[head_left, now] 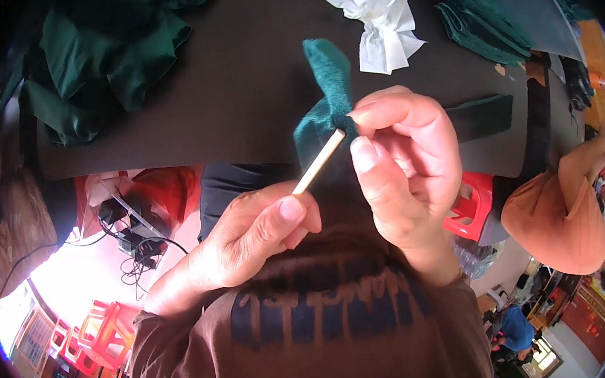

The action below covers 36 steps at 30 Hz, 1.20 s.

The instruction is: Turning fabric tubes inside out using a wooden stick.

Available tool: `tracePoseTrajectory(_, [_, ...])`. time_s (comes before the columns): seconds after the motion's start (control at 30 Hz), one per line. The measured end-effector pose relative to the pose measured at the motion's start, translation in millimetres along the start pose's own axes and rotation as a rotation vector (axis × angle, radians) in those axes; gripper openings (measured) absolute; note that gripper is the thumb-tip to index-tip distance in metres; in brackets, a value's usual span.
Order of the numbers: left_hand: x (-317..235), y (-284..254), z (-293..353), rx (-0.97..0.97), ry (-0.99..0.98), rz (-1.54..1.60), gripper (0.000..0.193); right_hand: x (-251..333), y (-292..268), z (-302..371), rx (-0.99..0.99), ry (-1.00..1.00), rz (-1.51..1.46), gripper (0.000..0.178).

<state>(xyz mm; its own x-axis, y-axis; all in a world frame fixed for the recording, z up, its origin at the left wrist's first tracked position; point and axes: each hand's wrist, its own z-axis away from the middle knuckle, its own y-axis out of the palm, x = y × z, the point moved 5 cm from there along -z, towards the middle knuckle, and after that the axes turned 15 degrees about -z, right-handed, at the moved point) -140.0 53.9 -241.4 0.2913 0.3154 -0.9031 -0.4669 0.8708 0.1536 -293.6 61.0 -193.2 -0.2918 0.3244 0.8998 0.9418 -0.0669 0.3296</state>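
Observation:
Between the thumb and fingers of my left hand (263,221) is a thin pale wooden stick (319,162), tilted up and to the right. Its upper end meets a narrow green velvet-like fabric strip (330,73); whether it goes inside the fabric I cannot tell. My right hand (410,155) pinches the edge of that strip between thumb and index finger, beside the stick's tip. The strip's upper end stands up above my fingers, and a looser fold hangs to the left of the stick. Both hands are in front of the dark table's near edge.
On the dark table (240,83) lie a heap of green fabric (105,56) at the left, a crumpled white tissue (378,26), stacked green pieces (486,25) and a flat green strip (481,118). A person in orange (559,211) sits at the right. Red stools (106,334) stand lower left.

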Motion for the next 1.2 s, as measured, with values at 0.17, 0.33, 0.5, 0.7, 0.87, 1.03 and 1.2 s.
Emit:
tracePoseTrajectory(0.17, [0.2,2.2,-1.2,0.001,0.018,-0.012,0.046,4.2,-4.3,-3.2,-0.004,-0.134,0.086,0.023])
tracePoseTrajectory(0.33, [-3.4,1.0,-4.0,0.004,0.049,-0.08,0.048,13.4,1.6,-5.5,0.084,-0.295,0.451,0.029])
tracePoseTrajectory(0.5, [-2.9,1.1,-5.0,-0.017,0.046,-0.079,0.048,9.8,0.2,-2.4,0.133,-0.464,0.565,0.035])
tracePoseTrajectory(0.7, [-1.1,3.7,-8.7,-0.069,0.058,-0.036,0.047,11.9,5.6,0.1,0.266,-0.45,0.728,0.031])
tracePoseTrajectory(0.87, [-3.3,-0.3,-13.6,-0.131,0.1,0.089,0.04,6.4,12.4,6.6,0.309,-0.325,0.664,0.03])
tracePoseTrajectory(1.03, [-2.2,-2.6,-14.2,-0.094,0.14,0.257,0.034,-7.1,15.2,13.6,0.278,-0.295,0.527,0.035])
tracePoseTrajectory(1.2, [4.4,6.9,-3.3,-0.041,0.168,-0.037,0.031,-6.0,5.1,15.7,0.163,-0.209,0.445,0.027])
